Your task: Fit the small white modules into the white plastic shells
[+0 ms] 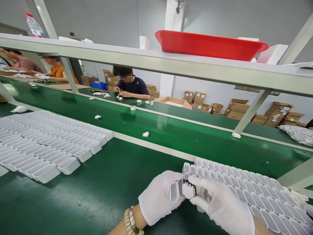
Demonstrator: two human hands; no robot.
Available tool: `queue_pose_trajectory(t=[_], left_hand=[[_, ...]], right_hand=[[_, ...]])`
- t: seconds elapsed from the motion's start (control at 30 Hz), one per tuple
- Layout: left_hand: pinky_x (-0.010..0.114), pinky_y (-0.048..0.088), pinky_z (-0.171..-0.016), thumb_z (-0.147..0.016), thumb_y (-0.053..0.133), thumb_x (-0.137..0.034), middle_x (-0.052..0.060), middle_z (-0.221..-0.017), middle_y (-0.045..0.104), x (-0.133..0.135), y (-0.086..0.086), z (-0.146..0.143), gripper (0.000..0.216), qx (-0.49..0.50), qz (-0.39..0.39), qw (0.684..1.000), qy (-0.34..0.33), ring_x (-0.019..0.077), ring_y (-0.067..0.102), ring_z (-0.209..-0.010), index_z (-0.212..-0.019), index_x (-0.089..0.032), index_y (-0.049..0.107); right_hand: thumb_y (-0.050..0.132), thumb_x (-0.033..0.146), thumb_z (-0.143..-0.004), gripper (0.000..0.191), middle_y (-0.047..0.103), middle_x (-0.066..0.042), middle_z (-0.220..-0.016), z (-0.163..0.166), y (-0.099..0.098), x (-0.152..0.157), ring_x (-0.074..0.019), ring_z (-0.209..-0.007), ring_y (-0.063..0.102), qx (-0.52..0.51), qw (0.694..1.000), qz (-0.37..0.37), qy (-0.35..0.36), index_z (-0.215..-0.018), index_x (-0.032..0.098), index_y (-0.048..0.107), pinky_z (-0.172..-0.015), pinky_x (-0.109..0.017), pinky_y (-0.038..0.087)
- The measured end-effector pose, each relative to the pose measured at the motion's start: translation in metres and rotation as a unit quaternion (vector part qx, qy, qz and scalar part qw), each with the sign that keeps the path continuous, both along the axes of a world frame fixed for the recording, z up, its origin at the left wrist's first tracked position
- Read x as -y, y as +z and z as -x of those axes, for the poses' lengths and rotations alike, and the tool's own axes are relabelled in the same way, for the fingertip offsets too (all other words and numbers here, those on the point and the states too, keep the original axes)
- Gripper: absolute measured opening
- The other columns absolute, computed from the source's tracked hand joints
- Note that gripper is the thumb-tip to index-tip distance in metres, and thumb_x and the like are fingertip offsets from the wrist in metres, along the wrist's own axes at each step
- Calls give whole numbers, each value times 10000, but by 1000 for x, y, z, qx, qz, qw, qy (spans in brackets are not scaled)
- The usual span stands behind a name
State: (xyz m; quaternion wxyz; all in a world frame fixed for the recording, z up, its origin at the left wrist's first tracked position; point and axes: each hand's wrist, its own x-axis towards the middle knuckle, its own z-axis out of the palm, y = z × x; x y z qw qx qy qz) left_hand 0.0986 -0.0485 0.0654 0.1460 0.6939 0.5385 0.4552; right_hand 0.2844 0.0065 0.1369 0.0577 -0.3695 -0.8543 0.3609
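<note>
Both my hands wear white gloves and meet low in the middle of the view. My left hand (158,197) is closed round a white plastic shell (174,192) with its open end facing right. My right hand (220,205) pinches a small white part with dark spots (188,189) and holds it at the mouth of that shell. A beaded bracelet (130,222) sits on my left wrist. Just behind my hands lies a packed block of white shells (244,192), open ends up.
A second, larger array of white shells (49,143) covers the green table at left. A green conveyor belt (171,130) carries small white pieces (146,134). A metal rail with a red tray (210,45) runs overhead. Other people work across the belt; cardboard boxes (239,109) are stacked behind.
</note>
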Motion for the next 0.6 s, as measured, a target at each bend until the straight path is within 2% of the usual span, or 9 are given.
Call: queue_pose_trajectory(t=[0.1, 0.23, 0.37, 0.47, 0.6], left_hand=[[275, 562, -770, -815, 680, -370, 56, -935, 745, -1, 6, -2, 187, -7, -5, 1000, -8, 208, 711, -836, -938, -230, 697], [226, 503, -661, -856, 603, -283, 13, -764, 698, -3, 16, -5, 132, -31, 4, 999, -44, 148, 647, -683, -755, -205, 636], [218, 449, -642, -864, 608, -268, -18, -707, 646, -3, 17, -7, 144, -48, 28, 997, -59, 123, 581, -637, -737, -203, 597], [218, 440, -657, -855, 629, -262, -22, -728, 651, -2, 17, -7, 132, -39, 37, 997, -59, 126, 582, -659, -741, -205, 595], [210, 430, -645, -874, 606, -251, -23, -718, 648, -1, 21, -8, 151, -36, 49, 996, -69, 120, 580, -647, -731, -203, 599]], right_hand=[[524, 225, -871, 105, 610, 25, -851, 0, 2, 1, -136, -759, 525, 9, 1000, -22, 8, -930, 252, 607, -733, -253, 447], [539, 185, -833, 157, 645, 12, -883, 0, 2, 2, -159, -797, 564, 50, 998, -30, -15, -932, 259, 635, -694, -263, 452], [574, 271, -853, 226, 668, -15, -952, -1, -7, 0, -192, -856, 596, 16, 1000, -14, -18, -1068, 270, 647, -788, -298, 490], [580, 306, -852, 174, 663, -14, -931, -1, -11, 0, -197, -843, 591, 4, 1000, -15, -25, -1004, 274, 659, -766, -291, 488], [575, 240, -825, 66, 614, 8, -840, 2, -3, 1, -159, -762, 533, -5, 1000, 5, -2, -878, 241, 614, -728, -265, 441]])
